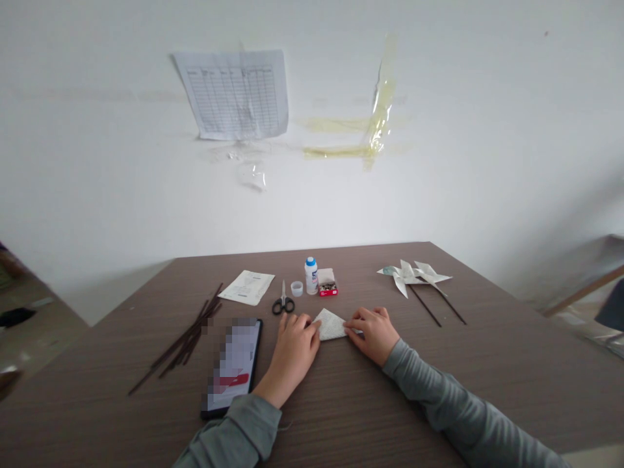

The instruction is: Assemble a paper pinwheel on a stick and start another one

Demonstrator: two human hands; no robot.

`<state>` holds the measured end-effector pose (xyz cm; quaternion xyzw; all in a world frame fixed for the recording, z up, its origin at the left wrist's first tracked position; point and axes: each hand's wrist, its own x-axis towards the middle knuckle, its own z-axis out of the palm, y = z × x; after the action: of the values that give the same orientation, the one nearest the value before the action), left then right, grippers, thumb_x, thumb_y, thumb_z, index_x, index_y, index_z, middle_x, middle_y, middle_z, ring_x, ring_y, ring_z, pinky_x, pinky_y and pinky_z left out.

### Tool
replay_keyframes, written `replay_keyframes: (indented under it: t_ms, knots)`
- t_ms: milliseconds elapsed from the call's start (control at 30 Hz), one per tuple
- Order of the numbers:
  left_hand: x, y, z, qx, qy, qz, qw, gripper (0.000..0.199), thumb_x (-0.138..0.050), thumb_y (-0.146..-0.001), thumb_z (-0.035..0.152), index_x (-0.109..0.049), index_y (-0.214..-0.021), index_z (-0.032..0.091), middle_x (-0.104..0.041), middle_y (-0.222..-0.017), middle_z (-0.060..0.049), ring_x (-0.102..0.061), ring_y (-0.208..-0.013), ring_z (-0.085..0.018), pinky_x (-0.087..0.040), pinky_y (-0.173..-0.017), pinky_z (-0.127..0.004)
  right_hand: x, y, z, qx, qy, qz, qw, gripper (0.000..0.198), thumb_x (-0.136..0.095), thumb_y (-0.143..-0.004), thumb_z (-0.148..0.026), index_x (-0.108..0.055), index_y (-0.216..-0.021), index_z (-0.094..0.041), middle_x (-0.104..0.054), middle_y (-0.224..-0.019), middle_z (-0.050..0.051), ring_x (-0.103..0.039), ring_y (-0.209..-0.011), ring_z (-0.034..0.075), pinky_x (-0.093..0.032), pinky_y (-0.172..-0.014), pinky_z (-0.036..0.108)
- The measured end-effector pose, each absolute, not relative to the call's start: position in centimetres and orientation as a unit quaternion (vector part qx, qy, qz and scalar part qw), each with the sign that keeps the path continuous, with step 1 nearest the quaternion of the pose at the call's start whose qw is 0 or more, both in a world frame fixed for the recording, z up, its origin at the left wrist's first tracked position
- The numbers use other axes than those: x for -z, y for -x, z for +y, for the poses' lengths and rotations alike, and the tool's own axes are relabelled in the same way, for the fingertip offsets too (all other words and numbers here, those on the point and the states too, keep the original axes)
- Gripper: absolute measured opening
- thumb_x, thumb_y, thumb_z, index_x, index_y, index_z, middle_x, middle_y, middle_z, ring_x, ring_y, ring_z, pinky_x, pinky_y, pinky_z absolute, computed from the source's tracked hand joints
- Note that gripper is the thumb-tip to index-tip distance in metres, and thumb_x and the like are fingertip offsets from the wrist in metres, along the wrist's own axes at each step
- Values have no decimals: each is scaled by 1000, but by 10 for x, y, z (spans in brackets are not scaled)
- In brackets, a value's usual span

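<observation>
A small sheet of pale patterned paper (pixel 331 324), folded into a triangle with its point away from me, lies on the table between my hands. The fingers of my left hand (pixel 297 344) are closed on its left corner. At the right corner, my right hand (pixel 373 333) pinches the paper between thumb and fingers. Just beyond my left hand are black-handled scissors (pixel 283 302). A small translucent cup (pixel 297 288), a white bottle with a blue cap (pixel 311 276) and an open red box of small metal pieces (pixel 328 288) stand behind the paper.
Two paper pinwheels on dark sticks (pixel 414 279) lie at the right. Several loose dark sticks (pixel 188 338) are at the left, near a phone (pixel 234 370) by my left forearm. A flat white packet (pixel 247 287) lies farther back. The table (pixel 487 390) meets the wall behind.
</observation>
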<state>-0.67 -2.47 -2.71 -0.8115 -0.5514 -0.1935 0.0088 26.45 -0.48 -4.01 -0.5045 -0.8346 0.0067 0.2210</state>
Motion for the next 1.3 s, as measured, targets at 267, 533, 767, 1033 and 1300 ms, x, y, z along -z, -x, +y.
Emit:
replay_keyframes:
  t_ms: [267,533,767,1033,1300]
  knots:
    - [25,3,-27,182,804,-565,2,41,-71,-120,14,-101,-144,28,-94,-134,-14,-85,-132,-39,-58,-140,-71,34,-261,-8,-12,517,-831,205,30,-80,-119,-20,-107,-125,-32,-97,-122,12,-88,-114,32,-58,-112,53]
    - [17,-4,-32,150,804,-576,4,40,-69,-121,15,-98,-146,28,-88,-173,-13,-81,-150,-40,-58,-145,-70,25,-255,-10,-22,539,-823,176,32,-79,-119,-24,-108,-124,-36,-97,-126,13,-91,-120,38,-63,-116,57]
    - [12,-8,-34,132,802,-582,-17,56,-67,-123,16,-89,-170,38,-89,-171,-11,-80,-147,-40,-55,-145,-72,22,-253,-12,-28,549,-819,166,31,-79,-121,-24,-106,-129,-36,-97,-129,11,-90,-122,34,-58,-116,52]
    - [17,-4,-31,121,808,-576,-31,59,-60,-125,17,-88,-173,36,-86,-177,-11,-77,-147,-38,-59,-138,-63,31,-254,-9,-14,546,-817,184,29,-82,-118,-23,-105,-130,-36,-92,-124,9,-85,-114,30,-53,-109,48]
    - [17,-4,-32,123,808,-576,-29,60,-60,-125,16,-88,-173,36,-85,-179,-11,-77,-148,-38,-59,-140,-64,29,-254,-10,-18,549,-816,179,31,-84,-118,-21,-106,-131,-38,-93,-123,10,-87,-117,32,-55,-108,48]
